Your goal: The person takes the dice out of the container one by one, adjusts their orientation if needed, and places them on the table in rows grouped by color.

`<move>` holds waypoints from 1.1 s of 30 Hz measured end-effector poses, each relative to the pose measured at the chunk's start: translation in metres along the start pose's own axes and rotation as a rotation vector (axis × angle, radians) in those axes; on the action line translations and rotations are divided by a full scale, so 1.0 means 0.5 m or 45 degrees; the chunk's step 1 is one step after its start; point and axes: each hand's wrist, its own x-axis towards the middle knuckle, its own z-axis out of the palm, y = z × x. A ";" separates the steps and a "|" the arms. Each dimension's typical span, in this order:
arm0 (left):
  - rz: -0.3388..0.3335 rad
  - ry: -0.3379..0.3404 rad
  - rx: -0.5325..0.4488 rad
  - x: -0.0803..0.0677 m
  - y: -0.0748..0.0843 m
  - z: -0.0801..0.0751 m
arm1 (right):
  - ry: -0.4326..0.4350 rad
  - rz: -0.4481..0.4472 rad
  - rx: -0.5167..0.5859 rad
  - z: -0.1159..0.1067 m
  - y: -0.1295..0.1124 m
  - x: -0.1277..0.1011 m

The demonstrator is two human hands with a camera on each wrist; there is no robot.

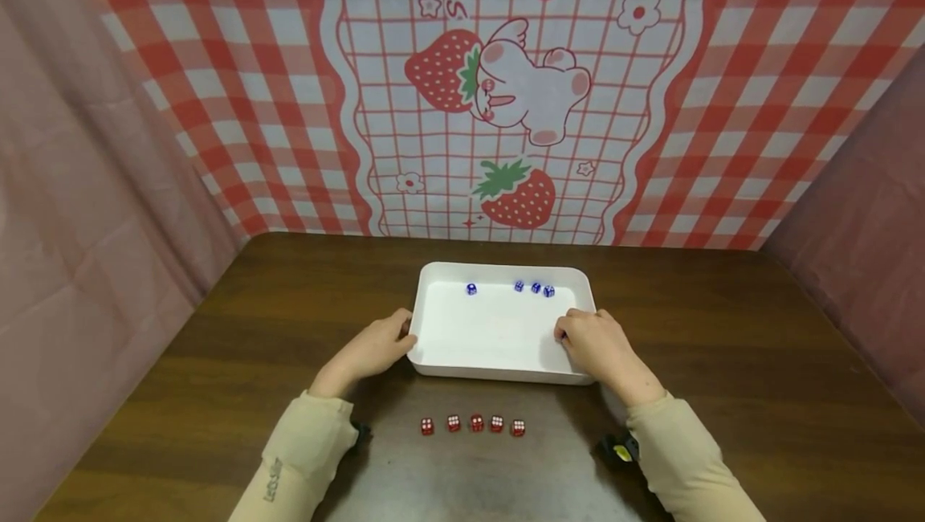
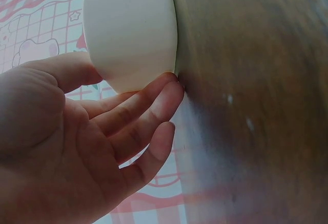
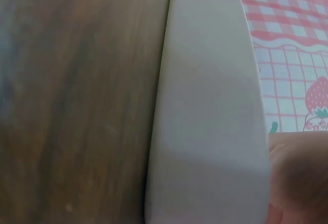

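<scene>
A white rectangular tray (image 1: 499,337) lies on the table with several blue dice (image 1: 535,287) along its far side. One blue die (image 1: 471,289) sits apart, further left in the tray. My left hand (image 1: 378,343) grips the tray's left end; in the left wrist view its thumb is by the rim and its fingers (image 2: 164,98) touch the outer wall low down. Over the tray's right wall reaches my right hand (image 1: 596,343), fingers curled down inside near the tray floor. Its fingertips are hidden, so whether they hold anything does not show.
Several red dice (image 1: 477,423) stand in a row on the dark wooden table (image 1: 238,369), just in front of the tray. A strawberry-patterned cloth (image 1: 499,209) hangs behind the table, with pink curtains (image 1: 94,225) at the sides.
</scene>
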 end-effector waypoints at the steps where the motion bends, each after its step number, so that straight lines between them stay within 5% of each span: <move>1: 0.003 0.001 0.002 0.000 0.000 0.000 | 0.009 -0.014 0.005 0.000 -0.003 -0.001; 33: 0.025 0.018 0.012 -0.002 0.001 0.001 | 0.164 -0.339 -0.014 -0.064 -0.114 -0.014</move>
